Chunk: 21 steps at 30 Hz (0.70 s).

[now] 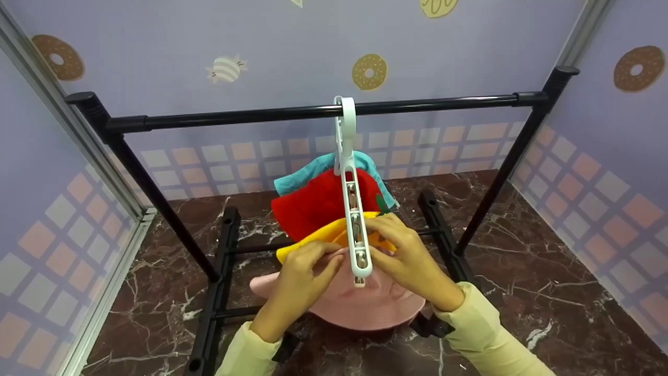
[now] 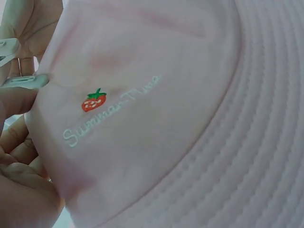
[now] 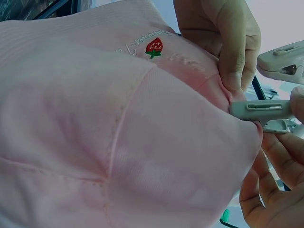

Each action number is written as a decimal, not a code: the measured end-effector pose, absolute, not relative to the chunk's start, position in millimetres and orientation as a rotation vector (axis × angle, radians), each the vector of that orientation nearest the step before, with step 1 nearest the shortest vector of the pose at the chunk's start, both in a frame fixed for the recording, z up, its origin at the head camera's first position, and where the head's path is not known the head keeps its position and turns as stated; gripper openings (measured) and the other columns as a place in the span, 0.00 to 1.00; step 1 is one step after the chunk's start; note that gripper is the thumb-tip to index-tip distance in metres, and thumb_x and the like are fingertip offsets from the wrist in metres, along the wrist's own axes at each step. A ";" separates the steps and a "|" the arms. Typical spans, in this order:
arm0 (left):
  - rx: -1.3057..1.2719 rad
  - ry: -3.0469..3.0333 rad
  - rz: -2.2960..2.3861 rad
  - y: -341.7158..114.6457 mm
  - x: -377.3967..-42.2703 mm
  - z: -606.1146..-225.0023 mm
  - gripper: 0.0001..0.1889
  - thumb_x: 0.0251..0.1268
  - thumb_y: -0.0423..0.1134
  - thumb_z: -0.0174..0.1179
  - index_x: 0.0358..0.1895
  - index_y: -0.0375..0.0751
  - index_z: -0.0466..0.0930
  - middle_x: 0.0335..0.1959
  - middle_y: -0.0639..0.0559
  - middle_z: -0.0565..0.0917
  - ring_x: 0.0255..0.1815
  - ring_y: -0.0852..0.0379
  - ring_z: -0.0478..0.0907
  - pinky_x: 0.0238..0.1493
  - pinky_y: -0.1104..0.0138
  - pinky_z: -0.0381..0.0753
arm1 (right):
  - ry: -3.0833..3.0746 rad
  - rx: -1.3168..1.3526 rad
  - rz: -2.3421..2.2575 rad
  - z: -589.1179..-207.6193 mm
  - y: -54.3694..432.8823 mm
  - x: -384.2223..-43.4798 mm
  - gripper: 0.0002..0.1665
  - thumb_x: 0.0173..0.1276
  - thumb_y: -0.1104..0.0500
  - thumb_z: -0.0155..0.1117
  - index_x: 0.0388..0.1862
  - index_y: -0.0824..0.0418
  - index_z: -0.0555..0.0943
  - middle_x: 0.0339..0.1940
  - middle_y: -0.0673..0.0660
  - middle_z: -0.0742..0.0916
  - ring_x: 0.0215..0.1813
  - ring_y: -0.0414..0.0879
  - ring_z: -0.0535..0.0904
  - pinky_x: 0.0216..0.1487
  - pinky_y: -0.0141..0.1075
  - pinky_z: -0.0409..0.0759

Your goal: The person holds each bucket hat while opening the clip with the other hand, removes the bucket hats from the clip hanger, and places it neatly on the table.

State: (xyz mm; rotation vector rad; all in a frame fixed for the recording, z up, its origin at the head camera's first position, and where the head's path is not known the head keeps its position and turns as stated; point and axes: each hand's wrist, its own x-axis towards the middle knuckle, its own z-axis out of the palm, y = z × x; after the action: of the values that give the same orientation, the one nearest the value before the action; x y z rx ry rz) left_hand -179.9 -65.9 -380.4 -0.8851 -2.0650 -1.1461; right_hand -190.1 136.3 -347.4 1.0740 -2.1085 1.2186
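- Four hats in the head view, in a row from near to far under a white plastic slotted hanger (image 1: 346,166): pink cloth brimmed hat (image 1: 360,308) nearest, then yellow hat (image 1: 315,235), red hat (image 1: 313,206), light-blue hat (image 1: 305,176) farthest.
- Same view: hanger hooks over the crossbar of a black tubular rack (image 1: 250,116), long axis pointing near. Rack stands on a dark red-brown marbled surface (image 1: 553,250), with a lilac patterned wall (image 1: 156,31) on the far side.
- Same view: left hand (image 1: 305,271) is left of the hanger's near end, thumb and finger pinching the pink hat's crown. Right hand (image 1: 407,256) is to the right; its grip can't be read from here.
- Left wrist view: pink crown carries a small red embroidered strawberry (image 2: 94,100) and white stitched lettering (image 2: 112,110). Pale grey-white plastic clip (image 2: 28,81) meets the crown's edge.
- Right wrist view: right hand pinches that clip, thumb on one side, fingers on the other; crown's edge sits at its mouth. Left hand pinches the cloth just beside it. Second pale clip (image 3: 285,61) near, apart from the cloth.
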 end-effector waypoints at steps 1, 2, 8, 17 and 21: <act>-0.885 -2.054 -1.153 -65.6 -180.1 -380.8 0.04 0.57 0.30 0.67 0.35 0.35 0.84 0.31 0.48 0.85 0.33 0.61 0.82 0.36 0.76 0.81 | -2.106 1.073 1.213 -347.4 135.7 -190.4 0.21 0.59 0.67 0.69 0.54 0.63 0.81 0.48 0.55 0.87 0.47 0.45 0.76 0.46 0.32 0.79; -0.884 -2.046 -1.155 -65.3 -180.3 -381.2 0.03 0.58 0.30 0.66 0.35 0.35 0.84 0.31 0.47 0.85 0.32 0.61 0.82 0.35 0.77 0.81 | -2.102 1.073 1.208 -347.4 135.3 -190.5 0.21 0.59 0.67 0.69 0.54 0.63 0.81 0.49 0.56 0.87 0.48 0.46 0.75 0.48 0.32 0.79; -0.889 -2.024 -1.157 -64.4 -181.7 -384.2 0.02 0.60 0.31 0.65 0.34 0.35 0.84 0.29 0.47 0.85 0.31 0.61 0.82 0.34 0.78 0.80 | -2.096 1.071 1.180 -348.1 134.8 -191.1 0.21 0.59 0.67 0.69 0.54 0.64 0.82 0.50 0.56 0.87 0.49 0.47 0.76 0.53 0.33 0.77; -0.866 -2.032 -1.184 -62.2 -180.2 -385.6 0.03 0.57 0.28 0.66 0.34 0.35 0.84 0.29 0.48 0.85 0.30 0.61 0.82 0.33 0.77 0.80 | -2.099 1.063 1.162 -348.1 136.2 -191.1 0.23 0.59 0.68 0.69 0.55 0.67 0.81 0.47 0.55 0.87 0.48 0.47 0.76 0.53 0.34 0.77; -0.863 -2.029 -1.195 -61.2 -180.1 -385.9 0.03 0.57 0.28 0.66 0.34 0.35 0.84 0.29 0.48 0.85 0.31 0.61 0.82 0.33 0.78 0.80 | -2.089 1.059 1.179 -347.9 136.5 -191.2 0.22 0.59 0.68 0.69 0.54 0.66 0.82 0.44 0.55 0.87 0.47 0.46 0.76 0.51 0.32 0.77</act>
State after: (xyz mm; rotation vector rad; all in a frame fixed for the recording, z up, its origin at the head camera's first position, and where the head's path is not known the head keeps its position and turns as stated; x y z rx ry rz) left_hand -180.1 -61.2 -385.9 -0.8629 -2.0288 -1.1947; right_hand -191.2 136.5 -347.9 1.0590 -2.0890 1.1793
